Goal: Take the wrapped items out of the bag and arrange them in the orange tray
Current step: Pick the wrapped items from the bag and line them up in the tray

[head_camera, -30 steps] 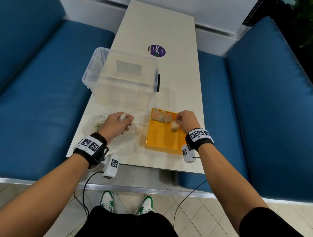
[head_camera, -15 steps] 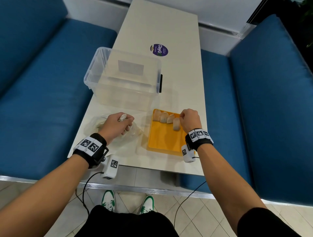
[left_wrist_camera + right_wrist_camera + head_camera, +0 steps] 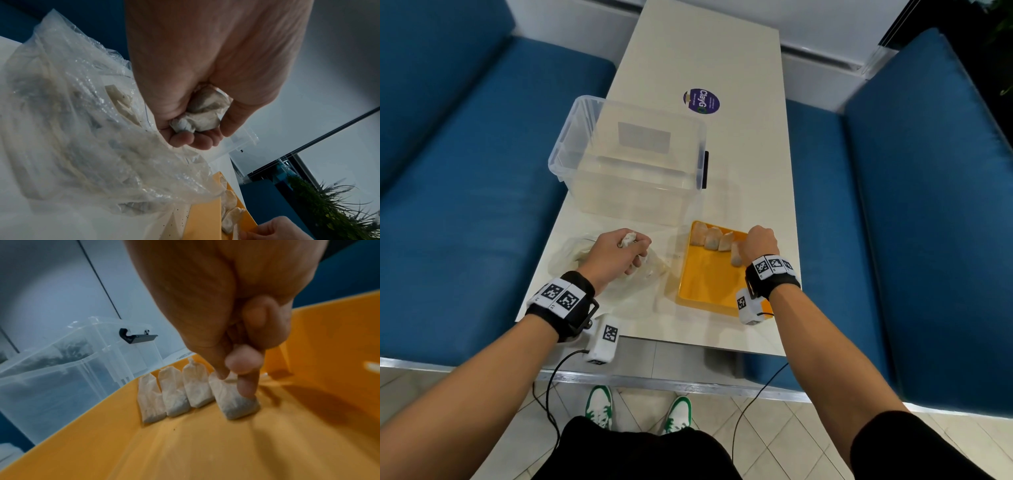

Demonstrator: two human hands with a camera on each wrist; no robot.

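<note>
right hand (image 3: 236,331) grip pinching fourth packet (image 3: 234,397)

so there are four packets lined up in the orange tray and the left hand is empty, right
Not quite: the left hand is not empty; it grips a crumpled wrapped packet, as the left wrist view shows. Four packets do sit lined up in the orange tray.

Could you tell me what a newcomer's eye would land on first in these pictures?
Probably the bright orange plastic tray near the white table's front edge, with a row of small white wrapped packets at its far end, where the right hand pinches the fourth packet. Left of it, the left hand grips a crumpled packet over the clear plastic bag.
</note>
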